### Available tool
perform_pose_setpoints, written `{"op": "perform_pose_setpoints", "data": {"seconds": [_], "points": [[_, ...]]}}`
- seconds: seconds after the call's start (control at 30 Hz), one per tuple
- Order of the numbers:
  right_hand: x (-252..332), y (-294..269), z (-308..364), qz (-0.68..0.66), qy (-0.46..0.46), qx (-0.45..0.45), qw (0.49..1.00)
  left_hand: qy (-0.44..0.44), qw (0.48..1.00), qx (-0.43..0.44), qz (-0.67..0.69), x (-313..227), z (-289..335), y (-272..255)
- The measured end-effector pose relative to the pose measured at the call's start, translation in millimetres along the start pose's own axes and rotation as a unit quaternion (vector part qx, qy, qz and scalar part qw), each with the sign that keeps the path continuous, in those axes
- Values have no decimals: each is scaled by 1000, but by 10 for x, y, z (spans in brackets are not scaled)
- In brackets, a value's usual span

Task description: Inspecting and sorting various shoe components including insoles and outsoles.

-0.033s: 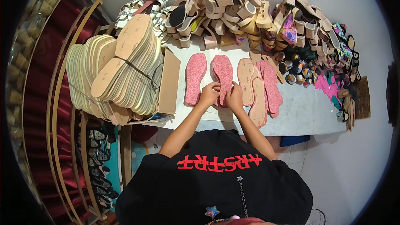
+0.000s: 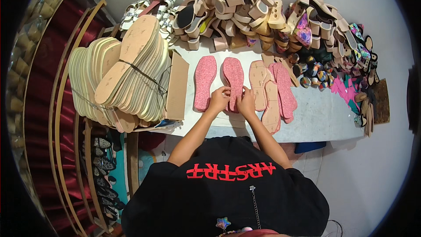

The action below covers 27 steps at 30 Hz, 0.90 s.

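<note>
Pink insole (image 2: 233,81), the second one from the left in the row on the white table (image 2: 320,118), is lying flat with its heel end under both hands. Just to the left of this insole another pink insole (image 2: 205,82) is lying parallel, not touching it. The left hand (image 2: 219,100) is pinching the lower left edge of the insole, fingers closed on it, and the right hand (image 2: 246,103) is pressing on the lower right edge; whether its fingers are really gripping or only resting I cannot tell. To do this step well, I think the hands should be keeping the insole flat and straight, working along the edge evenly, and not pushing it into its neighbour. To the right of the insole, beige insoles (image 2: 258,83) and more pink ones (image 2: 284,90) are overlapping in a loose pile. Beyond the insole, a heap of beige sandals (image 2: 237,13) is lining the wall. Far left of it, a tied bundle of tan soles (image 2: 127,70) is leaning beside a cardboard piece (image 2: 177,85).
</note>
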State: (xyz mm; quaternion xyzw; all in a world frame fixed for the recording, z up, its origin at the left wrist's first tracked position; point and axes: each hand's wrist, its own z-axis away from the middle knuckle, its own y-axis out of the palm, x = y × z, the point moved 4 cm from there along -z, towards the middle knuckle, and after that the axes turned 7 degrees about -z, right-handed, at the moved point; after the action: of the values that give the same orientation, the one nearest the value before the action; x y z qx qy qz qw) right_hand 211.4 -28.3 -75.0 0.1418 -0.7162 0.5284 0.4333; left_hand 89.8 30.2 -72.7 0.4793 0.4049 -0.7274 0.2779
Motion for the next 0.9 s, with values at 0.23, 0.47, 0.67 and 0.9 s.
{"op": "perform_pose_setpoints", "data": {"seconds": [0.23,0.47,0.67,0.9], "points": [[-191,-106,97,1,15,-25,1000,27,996,-47,-69,-23,15,50],[-560,-797,211,125,77,-181,972,145,986,-82,12,-368,-16,379],[-797,-1066,267,155,122,-155,968,121,989,74,-52,-330,-102,986],[-1191,-1258,56,5,81,-133,988,73,982,152,-88,-260,-156,1289]]}}
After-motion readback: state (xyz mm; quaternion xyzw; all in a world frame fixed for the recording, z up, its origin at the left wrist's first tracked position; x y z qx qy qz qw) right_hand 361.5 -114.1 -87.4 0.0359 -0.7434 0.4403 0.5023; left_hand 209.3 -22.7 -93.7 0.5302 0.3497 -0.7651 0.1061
